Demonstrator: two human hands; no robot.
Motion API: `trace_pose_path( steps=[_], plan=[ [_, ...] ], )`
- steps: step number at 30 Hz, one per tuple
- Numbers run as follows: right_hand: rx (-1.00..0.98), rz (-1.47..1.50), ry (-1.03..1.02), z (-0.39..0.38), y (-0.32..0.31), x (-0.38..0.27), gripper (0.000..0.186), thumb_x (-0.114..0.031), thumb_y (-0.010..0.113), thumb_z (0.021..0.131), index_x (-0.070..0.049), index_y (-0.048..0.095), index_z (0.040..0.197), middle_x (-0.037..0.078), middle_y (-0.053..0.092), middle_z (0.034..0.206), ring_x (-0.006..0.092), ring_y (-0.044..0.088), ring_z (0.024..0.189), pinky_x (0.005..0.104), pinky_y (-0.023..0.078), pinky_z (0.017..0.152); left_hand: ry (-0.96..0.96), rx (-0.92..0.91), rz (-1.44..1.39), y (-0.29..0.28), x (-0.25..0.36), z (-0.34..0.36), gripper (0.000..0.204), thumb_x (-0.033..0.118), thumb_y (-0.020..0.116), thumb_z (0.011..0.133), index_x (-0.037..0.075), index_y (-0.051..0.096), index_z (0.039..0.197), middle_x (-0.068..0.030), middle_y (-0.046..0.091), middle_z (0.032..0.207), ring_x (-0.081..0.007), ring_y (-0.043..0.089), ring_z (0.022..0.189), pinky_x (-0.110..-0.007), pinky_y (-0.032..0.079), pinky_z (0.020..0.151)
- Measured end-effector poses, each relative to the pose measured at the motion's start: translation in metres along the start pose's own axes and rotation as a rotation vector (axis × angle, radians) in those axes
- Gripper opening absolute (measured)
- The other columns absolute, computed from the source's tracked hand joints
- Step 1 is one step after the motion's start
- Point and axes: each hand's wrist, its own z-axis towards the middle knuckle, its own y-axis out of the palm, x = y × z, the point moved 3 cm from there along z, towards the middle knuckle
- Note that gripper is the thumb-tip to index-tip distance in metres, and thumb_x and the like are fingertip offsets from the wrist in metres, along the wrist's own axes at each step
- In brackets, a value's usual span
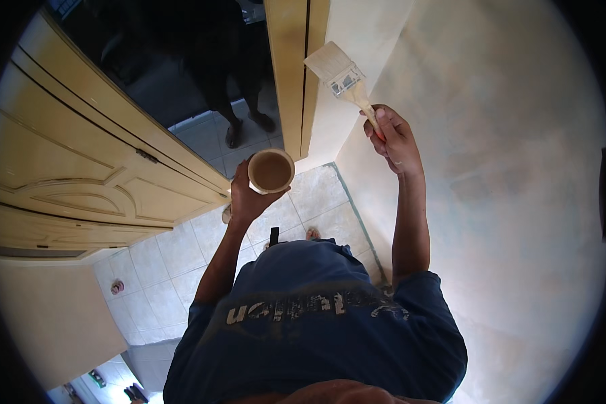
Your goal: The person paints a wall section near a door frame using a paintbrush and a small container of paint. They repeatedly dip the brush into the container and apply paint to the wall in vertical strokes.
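My left hand (250, 200) grips a round pale cup (271, 172) holding brownish liquid, held in front of me beside the lower end of a dark mirror panel. My right hand (392, 140) is closed round the wooden handle of a wide paintbrush (331, 67), raised to the right of the cup. Its pale, coated bristles point up and to the left, near a narrow white wall strip (337, 27) beside the mirror's frame; I cannot tell whether they touch it.
A cream panelled cabinet (81, 175) with a dark mirror (155, 67) lines the left. A mottled pale wall (498, 168) rises on the right. Below are the tiled floor (161, 256), my feet and a small pinkish item (117, 286).
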Motion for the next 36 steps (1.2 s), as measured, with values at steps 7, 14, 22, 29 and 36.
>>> trace_pose_path(
  steps=[7, 14, 22, 29, 36],
  plan=[
    [0.239, 0.171, -0.271, 0.080, -0.012, -0.065, 0.039, -0.037, 0.046, 0.109, -0.001, 0.059, 0.112, -0.003, 0.044, 0.067, 0.0056, 0.032, 0.052, 0.0216, 0.025, 0.044, -0.081, -0.040, 0.015, -0.011, 0.007, -0.028, 0.081, 0.027, 0.100, 0.060, 0.002, 0.057, 0.124, -0.0187, 0.069, 0.114, -0.0331, 0.071, 0.104, -0.043, 0.059, 0.085],
    [0.181, 0.085, -0.533, 0.263, -0.078, -0.174, 0.038, -0.040, 0.060, 0.100, -0.013, 0.065, 0.125, 0.008, 0.067, 0.089, 0.0243, 0.062, 0.073, 0.0348, 0.048, 0.061, -0.115, 0.009, 0.035, 0.004, -0.014, -0.020, 0.089, 0.028, 0.100, 0.058, 0.000, 0.055, 0.130, -0.0177, 0.069, 0.117, -0.0319, 0.070, 0.107, -0.043, 0.058, 0.090],
    [0.305, 0.005, -0.301, 0.200, -0.055, -0.030, 0.038, -0.044, 0.051, 0.107, -0.009, 0.061, 0.095, -0.005, 0.043, 0.058, 0.0047, 0.035, 0.044, 0.0232, 0.025, 0.039, -0.188, 0.093, -0.001, 0.001, -0.024, -0.046, 0.088, 0.029, 0.100, 0.058, 0.001, 0.056, 0.130, -0.0174, 0.069, 0.118, -0.0321, 0.070, 0.108, -0.043, 0.058, 0.090],
    [0.330, -0.043, 0.072, 0.130, -0.073, 0.180, 0.039, -0.045, 0.053, 0.106, -0.009, 0.060, 0.092, -0.006, 0.043, 0.058, 0.0045, 0.036, 0.043, 0.0230, 0.027, 0.038, -0.170, 0.065, 0.019, -0.001, -0.022, -0.045, 0.088, 0.030, 0.100, 0.058, 0.001, 0.057, 0.128, -0.0176, 0.071, 0.114, -0.0319, 0.072, 0.105, -0.043, 0.059, 0.087],
    [0.327, -0.339, 0.357, 0.111, -0.113, 0.203, 0.046, -0.044, 0.058, 0.099, -0.002, 0.070, 0.083, 0.002, 0.055, 0.061, 0.0106, 0.047, 0.045, 0.0287, 0.036, 0.039, -0.150, 0.013, 0.001, 0.005, -0.014, -0.038, 0.085, 0.026, 0.100, 0.058, 0.001, 0.058, 0.128, -0.0142, 0.072, 0.113, -0.0255, 0.072, 0.104, -0.038, 0.059, 0.088]
  ],
)
